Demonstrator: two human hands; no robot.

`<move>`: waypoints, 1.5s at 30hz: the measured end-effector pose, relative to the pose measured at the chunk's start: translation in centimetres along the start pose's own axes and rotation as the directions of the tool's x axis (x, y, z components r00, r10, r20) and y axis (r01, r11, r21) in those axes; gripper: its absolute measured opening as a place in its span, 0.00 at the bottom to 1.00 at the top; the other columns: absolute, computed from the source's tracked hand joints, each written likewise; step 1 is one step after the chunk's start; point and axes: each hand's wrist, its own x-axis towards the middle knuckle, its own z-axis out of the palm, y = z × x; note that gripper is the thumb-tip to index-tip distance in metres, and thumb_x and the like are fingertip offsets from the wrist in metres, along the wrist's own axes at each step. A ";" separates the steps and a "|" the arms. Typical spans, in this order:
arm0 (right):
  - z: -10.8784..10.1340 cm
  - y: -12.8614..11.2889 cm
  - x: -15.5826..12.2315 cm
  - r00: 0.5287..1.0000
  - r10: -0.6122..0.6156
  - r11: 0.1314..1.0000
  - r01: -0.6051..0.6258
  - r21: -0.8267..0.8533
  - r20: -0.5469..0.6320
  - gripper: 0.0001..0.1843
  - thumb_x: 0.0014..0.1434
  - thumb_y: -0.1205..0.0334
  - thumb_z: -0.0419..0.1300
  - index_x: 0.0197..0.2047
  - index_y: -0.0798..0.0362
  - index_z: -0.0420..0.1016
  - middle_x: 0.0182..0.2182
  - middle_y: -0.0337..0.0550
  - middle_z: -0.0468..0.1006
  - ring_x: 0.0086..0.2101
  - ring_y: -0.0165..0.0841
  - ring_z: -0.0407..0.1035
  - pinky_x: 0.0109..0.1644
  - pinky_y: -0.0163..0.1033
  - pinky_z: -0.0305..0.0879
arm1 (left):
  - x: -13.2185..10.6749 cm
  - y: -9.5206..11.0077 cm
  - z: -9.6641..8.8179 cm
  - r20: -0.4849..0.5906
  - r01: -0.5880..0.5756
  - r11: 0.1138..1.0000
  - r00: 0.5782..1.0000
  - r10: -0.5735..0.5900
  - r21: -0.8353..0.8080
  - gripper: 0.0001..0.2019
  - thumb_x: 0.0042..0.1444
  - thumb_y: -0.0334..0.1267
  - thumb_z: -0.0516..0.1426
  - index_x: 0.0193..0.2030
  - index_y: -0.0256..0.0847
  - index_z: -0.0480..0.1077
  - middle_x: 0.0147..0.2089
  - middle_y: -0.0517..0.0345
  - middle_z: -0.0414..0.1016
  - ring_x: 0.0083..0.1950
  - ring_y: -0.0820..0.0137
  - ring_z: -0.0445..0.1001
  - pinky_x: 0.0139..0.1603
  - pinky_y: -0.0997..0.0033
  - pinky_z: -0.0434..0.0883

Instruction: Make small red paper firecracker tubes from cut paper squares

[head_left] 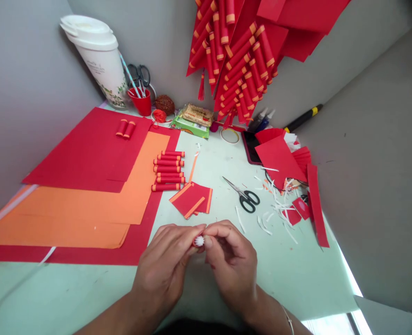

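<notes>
Surface [296,279]: Pale green and spread with red and orange paper, it stood hemmed in by grey walls.
Left hand [162,260]: Fingers and thumb grasped a small red roll [199,241], covering most of it.
Right hand [232,265]: Thumb and forefinger pinched the same roll beside its white, ridged end, which faced the camera.
Roll's place: It was held between the two hands, over the near part of the surface.
Red cards [188,202]: Edged with orange strips, they lay overlapping just beyond the hands.
Finished-looking rolls [168,169]: Red with orange bands, they lay side by side behind the cards, near a thin orange strip [194,166].
Scissors [242,192]: Black-handled, they rested to the right of the cards, tips pointing away to the left.
White clippings [279,204]: They littered the right side, beside a long red strip [317,207].
Orange sheets [80,204]: They were layered at left over a larger red sheet [94,256].
Upper red sheet [76,149]: It lay atop the orange, bearing two more rolls [125,129].
Far edge: A lidded white cup [103,70] stood beside a red cup [141,104].
Wall: Clusters of banded red rolls [248,70] hung there.
</notes>
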 end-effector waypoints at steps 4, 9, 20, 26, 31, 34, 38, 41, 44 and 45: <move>-0.2 -0.2 0.3 1.000 -0.010 1.000 0.010 -0.008 0.016 0.08 0.60 0.72 0.59 0.36 0.50 0.78 0.29 0.38 0.76 0.28 0.29 0.71 0.32 0.33 0.70 | 0.0 -0.1 0.0 -0.035 -0.054 0.998 0.998 0.055 0.014 0.28 0.61 0.23 0.54 0.63 0.57 0.67 0.46 0.56 0.81 0.44 0.62 0.76 0.47 0.64 0.68; -0.7 -0.5 1.0 0.997 -0.001 0.999 0.005 -0.049 0.071 0.08 0.59 0.72 0.60 0.35 0.51 0.78 0.28 0.38 0.76 0.26 0.28 0.71 0.30 0.32 0.70 | 0.3 0.0 -0.1 -0.039 -0.074 0.996 0.996 0.076 0.042 0.29 0.60 0.23 0.54 0.63 0.57 0.68 0.44 0.56 0.82 0.42 0.62 0.77 0.46 0.63 0.68; -1.4 -0.6 2.0 0.987 0.074 0.991 -0.057 -0.121 0.144 0.07 0.59 0.71 0.60 0.33 0.52 0.79 0.27 0.37 0.77 0.25 0.26 0.69 0.31 0.29 0.69 | 0.9 -0.7 -0.2 -0.015 -0.264 0.946 0.962 0.272 0.190 0.22 0.62 0.20 0.54 0.61 0.39 0.68 0.43 0.52 0.80 0.43 0.66 0.76 0.44 0.65 0.71; -1.6 -0.6 2.0 0.982 0.089 0.988 -0.066 -0.138 0.166 0.07 0.59 0.71 0.60 0.34 0.52 0.79 0.28 0.38 0.77 0.26 0.26 0.70 0.32 0.29 0.68 | 0.7 -0.9 -0.2 0.024 -0.291 0.931 0.956 0.293 0.223 0.20 0.62 0.19 0.53 0.60 0.34 0.67 0.44 0.49 0.79 0.46 0.66 0.74 0.46 0.62 0.69; -1.6 -0.6 2.0 0.980 0.100 0.986 -0.074 -0.150 0.170 0.07 0.59 0.71 0.60 0.34 0.52 0.79 0.28 0.38 0.77 0.27 0.26 0.70 0.32 0.29 0.68 | 0.7 -0.8 -0.2 0.030 -0.282 0.933 0.959 0.283 0.223 0.20 0.62 0.19 0.53 0.60 0.33 0.67 0.43 0.50 0.78 0.46 0.66 0.73 0.46 0.63 0.69; -1.6 -0.5 2.0 0.979 0.112 0.985 -0.086 -0.151 0.172 0.07 0.59 0.71 0.60 0.34 0.52 0.79 0.28 0.37 0.77 0.26 0.26 0.70 0.31 0.29 0.68 | 0.7 -0.8 -0.2 0.038 -0.283 0.934 0.959 0.282 0.220 0.20 0.62 0.19 0.53 0.60 0.32 0.67 0.44 0.49 0.78 0.46 0.66 0.73 0.46 0.62 0.68; -1.6 -0.5 2.0 0.976 0.129 0.985 -0.106 -0.138 0.175 0.08 0.60 0.71 0.60 0.34 0.52 0.79 0.28 0.36 0.77 0.27 0.26 0.70 0.31 0.29 0.68 | 0.6 -0.9 -0.1 0.031 -0.282 0.935 0.959 0.282 0.213 0.20 0.62 0.19 0.53 0.60 0.32 0.67 0.44 0.49 0.78 0.46 0.66 0.73 0.46 0.62 0.69; -1.6 -0.4 1.9 0.973 0.147 0.983 -0.124 -0.132 0.179 0.08 0.60 0.70 0.59 0.34 0.52 0.79 0.29 0.37 0.77 0.27 0.26 0.70 0.30 0.29 0.67 | 0.7 -0.8 -0.1 0.023 -0.281 0.936 0.959 0.283 0.214 0.20 0.63 0.19 0.53 0.60 0.33 0.67 0.44 0.49 0.78 0.46 0.66 0.73 0.45 0.62 0.69; -1.6 -0.4 2.0 0.971 0.161 0.982 -0.140 -0.128 0.177 0.08 0.60 0.70 0.59 0.34 0.52 0.79 0.28 0.37 0.77 0.27 0.26 0.70 0.30 0.30 0.67 | 0.7 -0.8 -0.2 0.025 -0.270 0.939 0.962 0.271 0.212 0.21 0.63 0.19 0.53 0.61 0.35 0.66 0.44 0.50 0.79 0.45 0.66 0.73 0.45 0.63 0.69; -1.6 -0.4 2.0 0.971 0.164 0.982 -0.143 -0.126 0.176 0.08 0.60 0.70 0.59 0.34 0.52 0.79 0.28 0.37 0.76 0.27 0.26 0.70 0.29 0.30 0.67 | 0.7 -0.8 -0.2 0.026 -0.271 0.939 0.962 0.272 0.212 0.21 0.63 0.19 0.53 0.61 0.35 0.66 0.44 0.50 0.79 0.45 0.66 0.73 0.45 0.63 0.70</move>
